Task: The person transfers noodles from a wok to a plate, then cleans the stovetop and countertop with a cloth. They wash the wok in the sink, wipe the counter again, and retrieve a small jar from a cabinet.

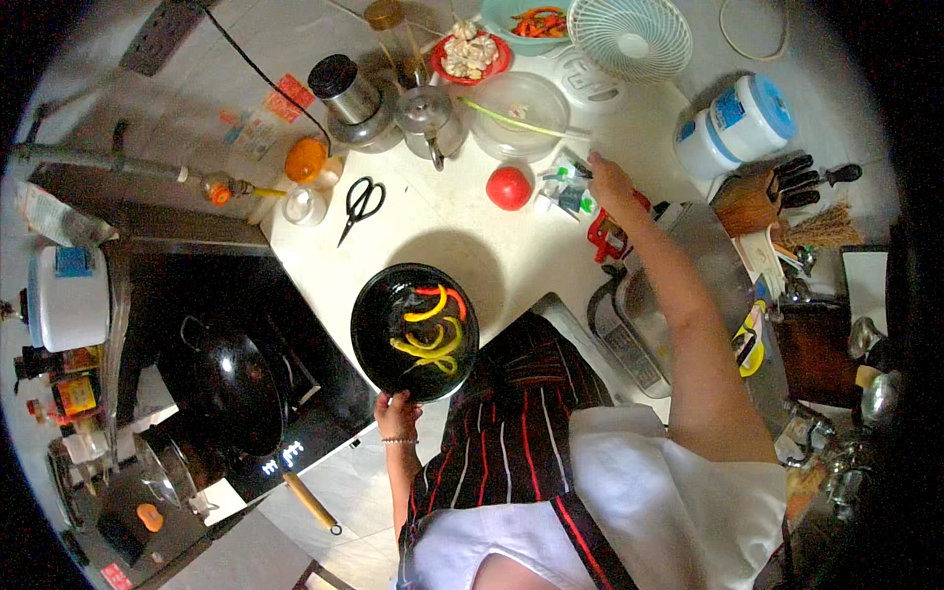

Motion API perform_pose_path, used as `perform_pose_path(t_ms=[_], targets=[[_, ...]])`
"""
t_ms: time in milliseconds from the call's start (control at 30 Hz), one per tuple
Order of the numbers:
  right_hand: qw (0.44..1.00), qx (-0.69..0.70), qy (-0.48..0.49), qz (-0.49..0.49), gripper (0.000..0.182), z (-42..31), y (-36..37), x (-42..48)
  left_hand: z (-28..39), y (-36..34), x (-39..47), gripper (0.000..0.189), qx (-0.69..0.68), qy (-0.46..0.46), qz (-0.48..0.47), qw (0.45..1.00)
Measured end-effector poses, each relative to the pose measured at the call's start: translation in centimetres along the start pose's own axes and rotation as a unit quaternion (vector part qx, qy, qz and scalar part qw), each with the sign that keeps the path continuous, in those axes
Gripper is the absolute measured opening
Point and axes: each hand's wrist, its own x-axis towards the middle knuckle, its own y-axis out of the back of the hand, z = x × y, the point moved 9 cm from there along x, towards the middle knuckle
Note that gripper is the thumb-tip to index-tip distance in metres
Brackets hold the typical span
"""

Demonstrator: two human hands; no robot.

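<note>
My left hand (398, 418) grips the near rim of a round black plate (376, 332), held over the counter's front edge. On the plate lie several curved peppers: a yellow pepper (429, 311), a red pepper (455, 299) and yellow-green peppers (442, 346). My right hand (611, 183) reaches across the counter, beside a crumpled clear plastic bag (566, 190) with green marks. Whether its fingers hold anything I cannot tell. Left of the bag sits a red tomato (509, 188). A pale green stalk (516, 120) lies across a clear round lid or dish (487, 144).
Black scissors (360, 209) and jars stand at the counter's left. Garlic on a red plate (504, 68) and a basket (630, 37) are at the back. A wok (228, 376) sits on the left cooktop. Right are a knife block (745, 203) and a sink basin (641, 295).
</note>
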Motion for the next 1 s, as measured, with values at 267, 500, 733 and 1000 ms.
perform_pose_path(t_ms=[267,500,733,1000], targets=[[0.991,-0.004,-0.109,0.075,0.039,9.5,4.4,1.7,-0.3,0.1,0.3,0.015,0.038,-0.001,-0.015,0.999],[0.976,-0.051,0.011,0.210,0.056,3.1,8.0,-0.6,0.4,-0.7,-0.3,0.020,0.058,0.011,0.004,0.998],[0.982,0.105,0.137,-0.071,0.066,-16.1,0.4,-3.7,-0.1,-1.3,-0.1,0.018,0.054,0.008,0.002,0.998],[0.980,0.172,0.094,-0.047,0.069,-16.4,-2.9,-1.5,-0.1,-4.8,1.1,0.016,0.095,-0.004,-0.068,0.993]])
